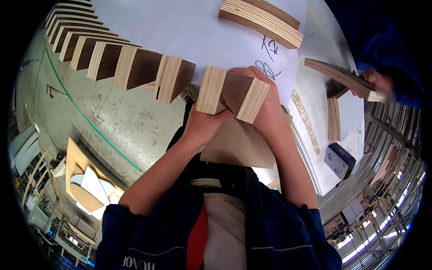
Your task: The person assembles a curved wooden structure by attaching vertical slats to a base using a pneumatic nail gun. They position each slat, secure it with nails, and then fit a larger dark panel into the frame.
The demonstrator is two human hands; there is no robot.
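Observation:
Two curved plywood pieces with pale layered edges and dark brown faces are in my hands, side by side over the table's near edge. My left hand (pixel 208 125) is closed round the left plywood piece (pixel 211 90). My right hand (pixel 269 108) grips the right plywood piece (pixel 253 101), its fingers partly hidden behind the wood. The pieces meet at an angle near my thumbs and spread apart toward their near ends. Just left of them, another plywood piece (pixel 173 80) sticks out past the table edge.
A long row of plywood pieces (pixel 104 60) lines the white table's (pixel 180 27) left edge. More strips (pixel 261 21) lie at the far side. At right, a co-worker's hand (pixel 375 83) holds a plywood strip (pixel 339 77). A dark blue box (pixel 339 161) sits nearby.

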